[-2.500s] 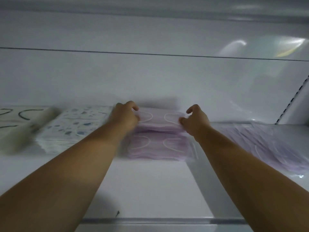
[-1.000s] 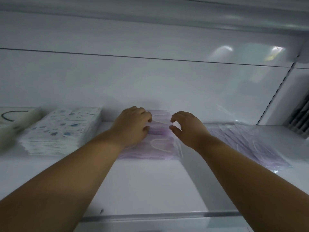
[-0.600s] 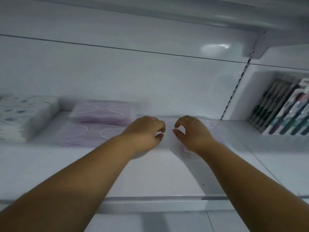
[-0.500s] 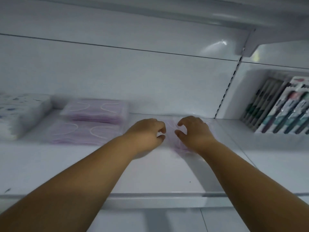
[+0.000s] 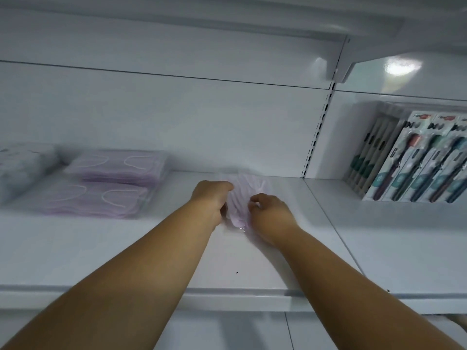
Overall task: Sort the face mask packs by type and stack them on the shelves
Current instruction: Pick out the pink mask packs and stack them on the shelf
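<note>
Both hands, left hand (image 5: 211,198) and right hand (image 5: 271,213), curl their fingers on a soft, crinkly lilac mask pack (image 5: 240,198) at centre frame, on the smooth white shelf (image 5: 126,248).

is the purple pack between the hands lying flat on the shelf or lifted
Cannot tell: the purple pack looks low on the shelf, but it is blurred and both hands cover its sides.

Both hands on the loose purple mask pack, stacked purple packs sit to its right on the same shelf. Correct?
Not quite. The head view shows the stacked purple packs to the left of the loose purple mask pack, not the right. The rest holds: the left hand and right hand are both on it, same shelf.
</note>
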Motion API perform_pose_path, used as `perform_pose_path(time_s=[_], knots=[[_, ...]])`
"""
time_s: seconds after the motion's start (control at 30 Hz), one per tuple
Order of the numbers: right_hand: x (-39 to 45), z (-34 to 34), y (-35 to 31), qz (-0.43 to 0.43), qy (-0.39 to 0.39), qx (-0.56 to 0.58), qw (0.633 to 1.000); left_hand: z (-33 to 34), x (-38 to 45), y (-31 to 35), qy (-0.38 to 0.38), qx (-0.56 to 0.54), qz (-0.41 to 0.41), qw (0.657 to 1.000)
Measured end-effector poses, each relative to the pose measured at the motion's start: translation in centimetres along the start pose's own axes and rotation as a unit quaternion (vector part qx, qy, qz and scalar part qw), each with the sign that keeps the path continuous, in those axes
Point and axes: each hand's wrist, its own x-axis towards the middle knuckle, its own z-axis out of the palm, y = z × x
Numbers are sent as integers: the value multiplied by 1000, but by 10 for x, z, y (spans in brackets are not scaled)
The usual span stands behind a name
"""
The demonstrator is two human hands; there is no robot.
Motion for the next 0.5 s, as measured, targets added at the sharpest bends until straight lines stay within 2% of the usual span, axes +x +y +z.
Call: perform_pose_path(time_s=[0.1,0.2,0.27,0.33,0.43,0.5], knots=[[-4,1,-5,-37,-23,89,995,2,0,0,3,37,0,999],[-14,-6,-11,-11,-39,269,962,3,-4,2,2,100,41,994],[-13,-4,-7,-17,29,274,961,-2,-4,1,10,111,98,989],[-11,-3,-8,2,93,298,950,-14,-2,-3,1,73,150,986],[-8,0,-18,38,64,455,887,-37,-2,-5,-60,16,198,978],[-5,3,-30,19,32,523,851,-51,-5,-3,-96,4,215,972]])
